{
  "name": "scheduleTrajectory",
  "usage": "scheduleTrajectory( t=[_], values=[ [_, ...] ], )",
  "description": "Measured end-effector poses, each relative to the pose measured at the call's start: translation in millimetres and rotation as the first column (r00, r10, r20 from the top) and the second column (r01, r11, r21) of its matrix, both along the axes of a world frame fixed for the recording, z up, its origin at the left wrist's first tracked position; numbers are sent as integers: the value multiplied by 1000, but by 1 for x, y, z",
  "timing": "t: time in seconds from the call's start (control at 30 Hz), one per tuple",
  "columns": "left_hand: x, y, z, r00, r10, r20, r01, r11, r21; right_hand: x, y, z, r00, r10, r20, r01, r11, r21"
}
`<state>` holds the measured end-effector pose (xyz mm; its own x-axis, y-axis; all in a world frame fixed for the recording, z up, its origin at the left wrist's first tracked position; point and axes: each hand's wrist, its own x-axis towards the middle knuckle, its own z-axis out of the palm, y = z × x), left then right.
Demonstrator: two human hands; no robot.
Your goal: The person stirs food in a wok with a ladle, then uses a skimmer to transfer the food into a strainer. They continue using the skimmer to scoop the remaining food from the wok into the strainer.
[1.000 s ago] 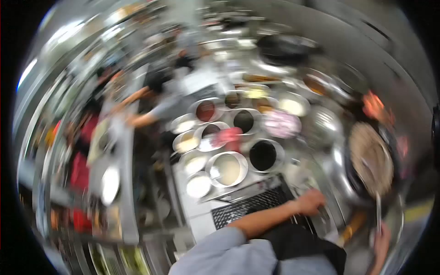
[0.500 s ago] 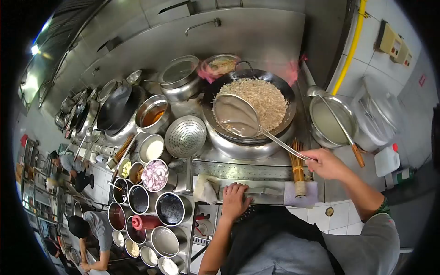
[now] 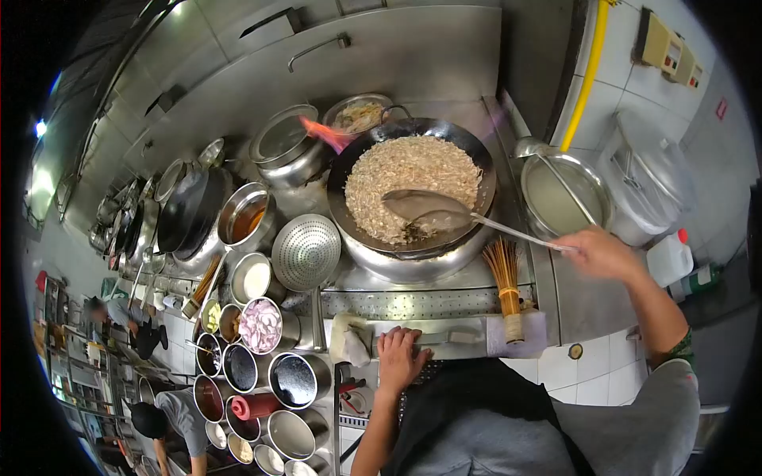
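My right hand (image 3: 599, 252) is closed round the end of the long handle of a mesh strainer (image 3: 425, 208). The strainer's head is tilted and touches the pale chopped food (image 3: 405, 163) at the near right side of a big black wok (image 3: 486, 163). Some dark bits show in the food under its edge. My left hand (image 3: 402, 355) lies on the stove's front edge with fingers laid over it, just right of a folded cloth (image 3: 350, 339). A bamboo brush (image 3: 506, 293) stands between the hands on a light purple pad (image 3: 533, 332).
Flames (image 3: 321, 133) rise behind the wok's left rim. A perforated ladle (image 3: 306, 252) lies left of the wok. Several pots of ingredients, one with sliced onions (image 3: 260, 324), stand at left. A ladle (image 3: 567, 186) rests over a basin (image 3: 548, 208) at right. A co-worker (image 3: 171, 416) bends at lower left.
The strainer has moved from the wok's left side toward its near right side and tilted. My right hand has moved right. Flames now show at the left rim. The whole view has shifted slightly.
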<state>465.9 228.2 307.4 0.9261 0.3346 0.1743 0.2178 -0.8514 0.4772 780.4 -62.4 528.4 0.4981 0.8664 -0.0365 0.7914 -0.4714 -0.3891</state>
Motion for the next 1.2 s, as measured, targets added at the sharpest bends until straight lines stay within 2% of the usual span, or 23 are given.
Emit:
scheduleTrajectory(
  t=[0.07,0.17,0.27,0.37,0.47,0.57,0.63,0.7,0.77,0.87,0.97,1.0,1.03,1.1,1.2],
  values=[
    [0,-1,-2,1000,0,12,0,1000,11,25,-5,1,994,-11,111,16,999,-41],
    [0,-1,-3,1000,-1,11,1,1000,2,43,5,15,995,-97,23,98,992,-83],
    [1,0,-2,1000,15,-3,-15,1000,-6,62,12,12,982,-172,83,169,985,37],
    [3,-2,1,1000,12,-19,-12,1000,-5,90,30,-5,952,-173,254,134,978,163],
    [2,-1,4,1000,-7,-10,7,1000,-8,103,44,-27,937,-304,171,289,951,106],
    [1,1,3,1000,-1,15,2,1000,-7,75,25,-57,909,-207,362,123,962,242],
    [-1,1,1,999,14,30,-14,1000,-11,15,24,-35,953,-293,79,284,953,108],
    [-1,0,1,999,22,44,-21,1000,-19,-39,28,-22,948,-317,-8,316,941,120],
    [-4,1,0,999,16,40,-16,1000,-12,-73,39,-23,920,-354,-169,375,920,117],
    [-4,2,0,998,-9,55,9,1000,-4,-103,66,-38,876,-424,-230,448,891,65],
    [-7,5,-2,997,-31,69,31,1000,-3,-85,80,-49,882,-461,-96,471,872,136],
    [-7,6,-2,996,-40,75,40,999,0,-73,82,-62,878,-479,18,460,854,244],
    [-6,7,-1,997,-43,69,43,999,0,-56,84,-69,869,-492,53,462,845,270],
    [-6,7,0,998,-40,57,40,999,-3,-17,92,-75,850,-513,120,456,830,320],
    [-7,8,0,998,-45,32,45,999,-7,27,108,-90,855,-505,117,450,835,317]
  ],
)
